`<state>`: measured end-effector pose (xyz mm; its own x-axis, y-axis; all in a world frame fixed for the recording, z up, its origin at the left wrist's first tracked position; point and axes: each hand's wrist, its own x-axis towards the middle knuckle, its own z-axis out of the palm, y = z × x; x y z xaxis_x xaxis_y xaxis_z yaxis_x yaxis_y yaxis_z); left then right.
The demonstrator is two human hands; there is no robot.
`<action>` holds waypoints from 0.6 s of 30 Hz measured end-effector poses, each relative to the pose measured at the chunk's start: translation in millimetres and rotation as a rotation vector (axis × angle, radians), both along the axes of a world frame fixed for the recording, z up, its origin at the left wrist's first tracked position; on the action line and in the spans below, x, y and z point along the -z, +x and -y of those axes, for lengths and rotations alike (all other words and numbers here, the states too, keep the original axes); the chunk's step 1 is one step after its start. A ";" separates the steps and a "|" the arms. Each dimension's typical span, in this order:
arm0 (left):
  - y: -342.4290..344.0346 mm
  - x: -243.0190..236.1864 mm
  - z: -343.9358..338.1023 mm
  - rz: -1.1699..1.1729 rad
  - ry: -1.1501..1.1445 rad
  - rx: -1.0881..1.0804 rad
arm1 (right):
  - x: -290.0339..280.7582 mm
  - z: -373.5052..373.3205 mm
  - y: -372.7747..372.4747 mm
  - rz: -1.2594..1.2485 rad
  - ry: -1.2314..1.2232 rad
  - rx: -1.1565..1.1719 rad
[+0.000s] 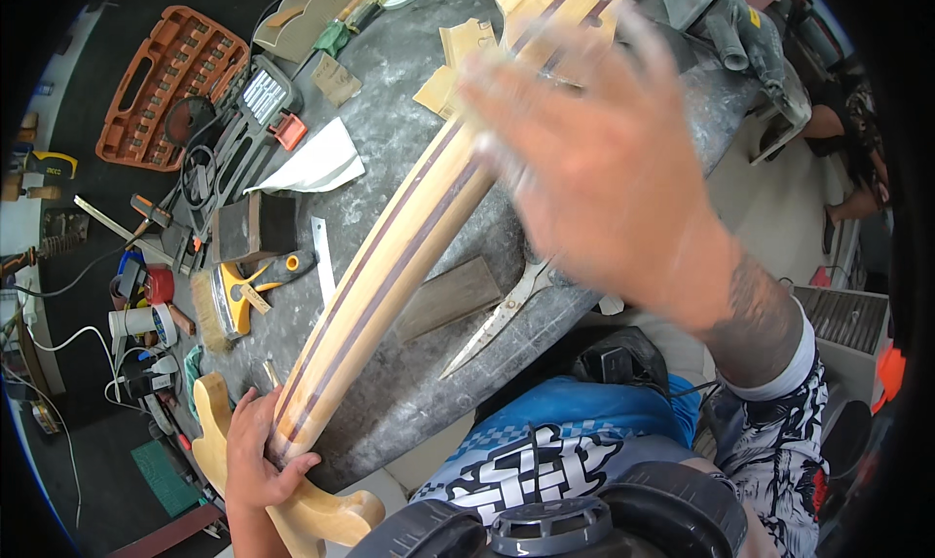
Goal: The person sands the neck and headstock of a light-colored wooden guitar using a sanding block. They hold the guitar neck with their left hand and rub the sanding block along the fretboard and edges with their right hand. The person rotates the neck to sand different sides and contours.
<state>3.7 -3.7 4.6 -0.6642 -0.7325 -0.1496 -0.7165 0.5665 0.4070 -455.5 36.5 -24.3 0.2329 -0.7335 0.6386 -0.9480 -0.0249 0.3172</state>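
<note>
A pale wooden guitar neck (375, 266) with dark lengthwise stripes runs diagonally over the table, its back facing up. Its wider headstock (531, 13) is at the far end, and a curved, horned wooden body (353, 517) at the near end. My left hand (255, 451) is closed round the neck where it meets the body, thumb on the near side. Over the upper neck, close to the headstock, my right hand (604, 159) is smeared by motion. Whether it holds anything I cannot make out. Scissors (502, 319) and a flat grey-brown block (450, 300) lie beside the neck.
The dusty grey table (390, 120) carries a folded white sheet (317, 159), a steel ruler (322, 256), a yellow-handled brush (232, 300) and a dark block (255, 225). Left stands an orange socket case (170, 91); power tools (726, 32) sit far right. Another person (857, 159) is partly visible.
</note>
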 end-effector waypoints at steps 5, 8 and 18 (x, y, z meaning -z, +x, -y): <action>-1.5 -4.7 0.8 0.062 -0.010 0.030 | -9.4 1.2 10.9 0.176 0.001 0.016; -3.1 -3.0 3.0 0.063 -0.007 0.041 | -23.0 -7.9 29.9 0.414 0.077 -0.039; -1.4 -3.4 -1.6 0.035 0.003 -0.015 | 1.4 -19.5 10.0 0.265 0.030 0.022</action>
<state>2.3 -2.1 7.9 -0.6472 -0.7422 -0.1742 -0.7388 0.5543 0.3833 -445.5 56.0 -25.6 0.0444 -0.7561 0.6529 -0.9983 -0.0091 0.0574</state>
